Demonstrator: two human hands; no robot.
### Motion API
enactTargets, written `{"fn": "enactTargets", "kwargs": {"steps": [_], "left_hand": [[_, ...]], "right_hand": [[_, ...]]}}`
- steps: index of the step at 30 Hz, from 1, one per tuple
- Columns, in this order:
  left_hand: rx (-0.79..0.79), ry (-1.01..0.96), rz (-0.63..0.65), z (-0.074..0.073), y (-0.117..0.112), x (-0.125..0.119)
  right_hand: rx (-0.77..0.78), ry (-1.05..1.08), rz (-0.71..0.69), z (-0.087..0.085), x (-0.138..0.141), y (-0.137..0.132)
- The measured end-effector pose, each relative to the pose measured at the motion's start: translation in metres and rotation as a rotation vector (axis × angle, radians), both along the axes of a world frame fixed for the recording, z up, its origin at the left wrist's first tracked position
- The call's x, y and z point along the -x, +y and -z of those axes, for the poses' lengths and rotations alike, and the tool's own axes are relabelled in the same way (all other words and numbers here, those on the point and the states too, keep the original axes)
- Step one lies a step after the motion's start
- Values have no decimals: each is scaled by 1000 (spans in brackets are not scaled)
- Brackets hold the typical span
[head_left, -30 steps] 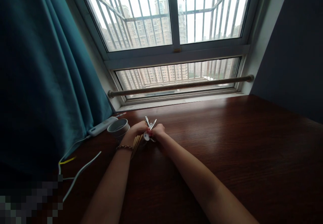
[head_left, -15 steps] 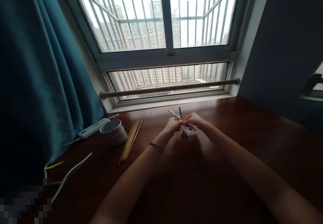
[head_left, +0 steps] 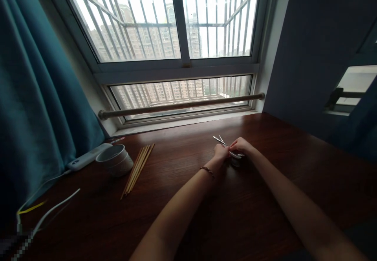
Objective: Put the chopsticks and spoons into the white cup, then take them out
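My left hand [head_left: 221,151] and my right hand [head_left: 240,145] meet low over the brown table, fingers closed on a small bunch of metal spoons [head_left: 235,155]. The thin handles stick out past the fingers toward the window, up and to the left. The rounded bowls point toward me and to the right, below the right hand. How many spoons there are, I cannot tell, as the fingers cover their middles. A dark braided bracelet [head_left: 207,171] circles my left wrist.
Several wooden chopsticks [head_left: 138,170] lie left of my hands, beside a grey cup [head_left: 119,163]. Further left are a white power strip [head_left: 90,157], a white cable [head_left: 55,206] and a blue curtain [head_left: 44,96]. A rail [head_left: 182,107] crosses the window behind the table [head_left: 182,147].
My view has turned right. Both hands have moved right over the table, away from the chopsticks, carrying the spoons. The handles now lean lower and further left.
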State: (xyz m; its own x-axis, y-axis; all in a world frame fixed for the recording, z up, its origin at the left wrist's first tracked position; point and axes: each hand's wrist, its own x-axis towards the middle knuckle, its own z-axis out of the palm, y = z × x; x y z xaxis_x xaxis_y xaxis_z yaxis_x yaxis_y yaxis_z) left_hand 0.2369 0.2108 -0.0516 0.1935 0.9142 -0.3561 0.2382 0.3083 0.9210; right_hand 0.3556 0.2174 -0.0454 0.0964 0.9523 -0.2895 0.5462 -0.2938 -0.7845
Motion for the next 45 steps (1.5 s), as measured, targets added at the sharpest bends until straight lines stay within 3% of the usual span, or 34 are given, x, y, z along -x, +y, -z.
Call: {"fn": "enactTargets", "kwargs": {"steps": [12,19,27,31,35,38,40,42,45], "left_hand": [[4,185,166,4,22,-6],[-44,251,243,3,22,-2],[-191,382,317,-2,4,18],[-292,552,277,-21,-2,70],[-372,824,131,-49,-5,160],[-334,1047,14,-63,-10,231],[-251,1175,-55,-65,-13,269],[-163,1270,-122,-61,-15,297],[-86,1347,-199,-51,-15,319]], "right_hand": [[-40,-287,32,15,-8,12],[-45,-463,73,5,-1,1],[-77,-509,81,-4,0,-7],[-162,-500,107,-13,3,-13],[-358,-377,79,-30,32,-24],[-382,-116,-84,-38,79,-33],[-294,96,-216,-38,119,-37],[-161,291,-289,-35,163,-36],[21,517,-324,-29,228,-29]]}}
